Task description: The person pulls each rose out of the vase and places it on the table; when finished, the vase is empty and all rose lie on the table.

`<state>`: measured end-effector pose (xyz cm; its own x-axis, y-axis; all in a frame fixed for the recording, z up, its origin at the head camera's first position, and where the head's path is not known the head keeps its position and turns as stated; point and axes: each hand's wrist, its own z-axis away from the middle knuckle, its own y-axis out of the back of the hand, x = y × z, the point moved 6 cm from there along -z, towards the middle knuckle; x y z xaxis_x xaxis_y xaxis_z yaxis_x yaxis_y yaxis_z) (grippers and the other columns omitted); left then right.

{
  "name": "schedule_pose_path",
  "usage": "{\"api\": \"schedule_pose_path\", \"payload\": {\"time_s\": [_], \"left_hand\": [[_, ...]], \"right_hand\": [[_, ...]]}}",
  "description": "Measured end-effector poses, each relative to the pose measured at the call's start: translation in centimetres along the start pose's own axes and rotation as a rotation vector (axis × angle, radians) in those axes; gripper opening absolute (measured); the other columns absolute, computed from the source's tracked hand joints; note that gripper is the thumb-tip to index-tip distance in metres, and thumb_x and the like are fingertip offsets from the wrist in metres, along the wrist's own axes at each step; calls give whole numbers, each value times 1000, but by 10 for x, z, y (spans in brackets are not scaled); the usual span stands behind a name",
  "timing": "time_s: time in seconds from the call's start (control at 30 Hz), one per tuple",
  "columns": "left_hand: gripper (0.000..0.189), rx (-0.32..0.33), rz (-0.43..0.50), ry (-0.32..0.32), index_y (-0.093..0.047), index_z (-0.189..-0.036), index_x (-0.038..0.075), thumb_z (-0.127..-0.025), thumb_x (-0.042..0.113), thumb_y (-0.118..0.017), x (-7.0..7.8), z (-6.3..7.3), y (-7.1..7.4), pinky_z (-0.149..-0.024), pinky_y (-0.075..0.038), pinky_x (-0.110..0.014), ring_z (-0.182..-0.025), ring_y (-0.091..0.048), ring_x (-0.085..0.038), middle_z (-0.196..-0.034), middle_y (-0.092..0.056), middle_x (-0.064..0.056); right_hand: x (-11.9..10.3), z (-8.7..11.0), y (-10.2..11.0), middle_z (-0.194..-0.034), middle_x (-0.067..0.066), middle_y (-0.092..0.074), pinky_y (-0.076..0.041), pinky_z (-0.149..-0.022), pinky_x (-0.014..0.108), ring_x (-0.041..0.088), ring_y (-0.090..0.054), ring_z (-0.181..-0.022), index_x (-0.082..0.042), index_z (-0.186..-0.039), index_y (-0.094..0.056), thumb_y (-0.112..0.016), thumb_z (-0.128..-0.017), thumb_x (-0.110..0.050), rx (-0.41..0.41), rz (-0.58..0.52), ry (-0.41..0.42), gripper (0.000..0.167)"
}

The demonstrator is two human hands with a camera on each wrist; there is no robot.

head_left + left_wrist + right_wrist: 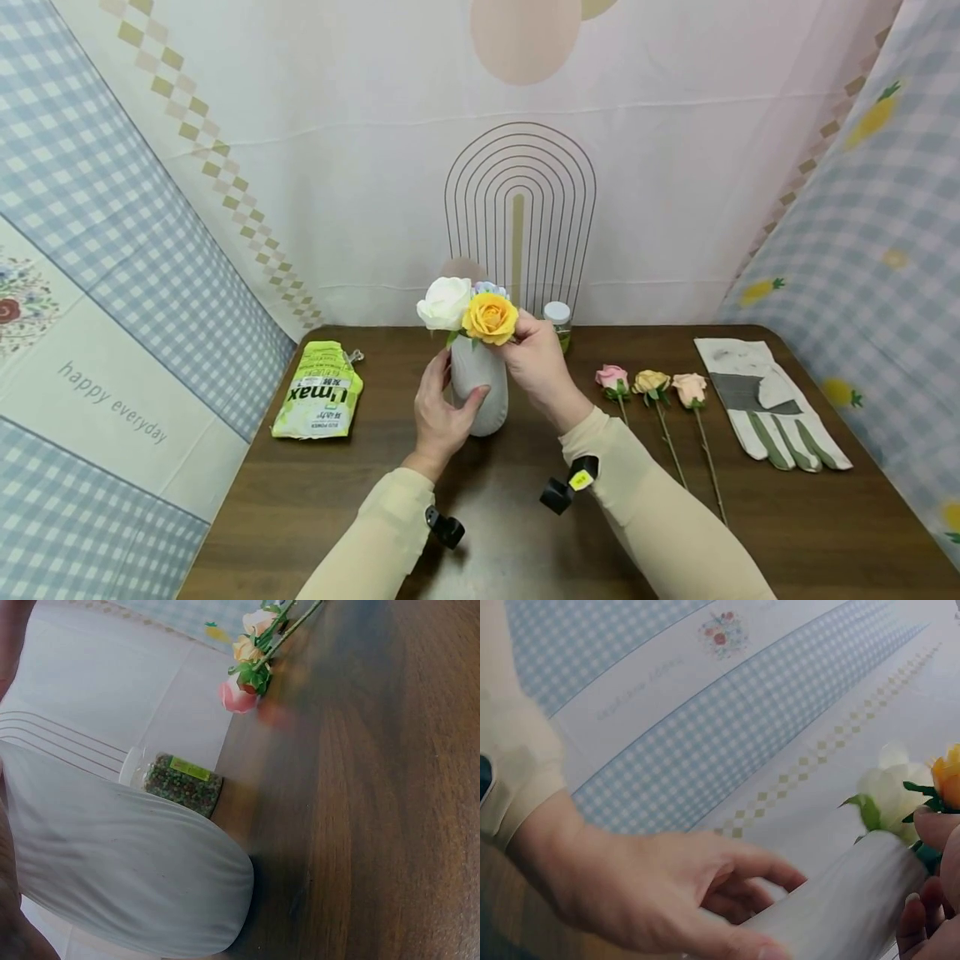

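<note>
A pale grey vase (480, 387) stands upright on the table, with a white flower (446, 303), a yellow rose (491, 318) and a bluish flower (491, 289) at its mouth. My left hand (444, 410) holds the vase from the left, thumb across its front. At the vase's mouth, my right hand (542, 360) pinches the yellow rose just under its bloom; the stem is hidden. The right wrist view shows the fingers (937, 825) of that hand close beneath the rose. In the left wrist view, the vase (135, 862) fills the lower left.
Behind the vase is a white-lidded jar (557, 314) of small dark pellets. To the right lie a pink rose (612, 377), a pale yellow rose (651, 382) and a peach rose (690, 388), then work gloves (768, 400). A green-and-white bag (318, 392) lies left.
</note>
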<state>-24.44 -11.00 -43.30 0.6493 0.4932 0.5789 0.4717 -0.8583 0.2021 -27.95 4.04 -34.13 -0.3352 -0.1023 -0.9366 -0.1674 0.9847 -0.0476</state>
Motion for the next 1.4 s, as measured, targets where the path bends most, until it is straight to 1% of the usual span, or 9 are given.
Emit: {"api": "schedule_pose_path", "payload": {"time_s": [0.23,0.4,0.53,0.7,0.77,0.97,1.13,1.27,1.4], "left_hand": [[73,-13,-9,8,-49,-136,3,-79,36,-79,1,-1,0,-87,-54,-37,-108,-60,-24,-125,-57,-12],[74,-18,-17,7,-49,-136,2,-80,43,-76,0,-1,-1,-87,-54,-37,-108,-60,-24,-125,-57,-13],[74,-10,-20,-3,-49,-135,1,-80,41,-77,0,-1,0,-85,-55,-39,-107,-61,-27,-125,-57,-14],[75,-3,-18,-8,-49,-135,0,-79,41,-78,1,-1,0,-86,-54,-39,-108,-60,-27,-125,-57,-15],[75,-6,-13,-5,-49,-135,0,-79,40,-79,1,-1,0,-86,-54,-39,-108,-60,-27,-125,-57,-15],[74,-21,-11,9,-49,-135,1,-77,31,-82,-1,-2,0,-86,-55,-40,-108,-60,-27,-126,-57,-14],[73,-27,-13,12,-48,-136,2,-77,28,-82,0,-3,-1,-87,-54,-39,-109,-59,-25,-126,-57,-13],[74,-26,-9,6,-48,-136,2,-75,25,-84,1,-3,-1,-86,-54,-39,-109,-60,-25,-126,-57,-13],[75,-10,-3,-3,-49,-134,0,-72,18,-85,1,-3,1,-84,-55,-40,-106,-61,-27,-124,-58,-15]], "right_hand": [[-15,-1,6,-117,21,-64,-53,-80,25,14,-59,-100,13,-116,-62,-63,-84,11,39,-79,15,31],[-14,-2,10,-121,19,-63,-50,-92,30,17,-58,-110,11,-117,-63,-65,-87,5,38,-70,3,31],[-8,-2,12,-122,19,-63,-50,-93,31,19,-58,-113,9,-117,-64,-66,-87,4,38,-38,-13,31],[-1,-1,17,-108,18,-67,-52,-74,23,12,-59,-91,10,-111,-67,-64,-86,6,54,40,4,25],[0,-1,18,-106,18,-67,-51,-70,22,11,-58,-87,9,-109,-68,-65,-87,5,52,60,13,23],[2,-3,17,-115,18,-66,-52,-84,26,16,-60,-104,7,-112,-68,-69,-86,1,34,65,32,27],[2,-3,17,-117,16,-66,-51,-89,30,20,-59,-109,5,-113,-68,-72,-85,-4,40,71,42,30],[-1,-3,18,-115,13,-67,-51,-90,30,16,-60,-108,4,-111,-70,-73,-85,-9,65,71,61,29],[-6,-3,19,-107,16,-69,-55,-83,30,14,-64,-97,7,-108,-69,-72,-85,-4,93,26,107,26]]}}
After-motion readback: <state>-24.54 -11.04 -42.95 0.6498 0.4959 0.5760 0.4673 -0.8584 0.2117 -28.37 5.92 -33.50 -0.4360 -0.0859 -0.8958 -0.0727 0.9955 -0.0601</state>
